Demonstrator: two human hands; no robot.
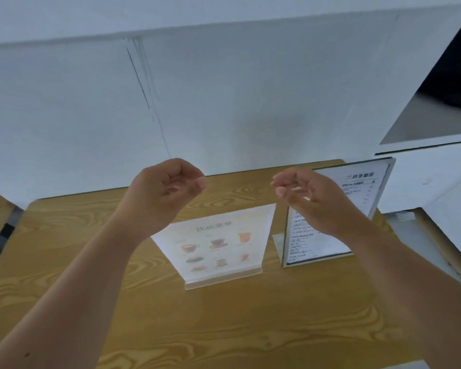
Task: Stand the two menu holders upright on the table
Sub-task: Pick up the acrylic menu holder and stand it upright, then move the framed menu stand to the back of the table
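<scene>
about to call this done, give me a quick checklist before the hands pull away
1. Drinks menu holder upright on its base: ok, it stands on the table.
2. Text menu holder upright: ok, standing, turned at an angle.
3. Left hand free of both holders: ok, raised above them, fingers loosely curled, holding nothing.
4. Right hand free: ok, also raised, though it hides part of the text holder.
5. Holders apart from each other: ok, a gap of table shows between them.
6. Text holder's base fully on the table: cannot tell, its far side is hidden.
</scene>
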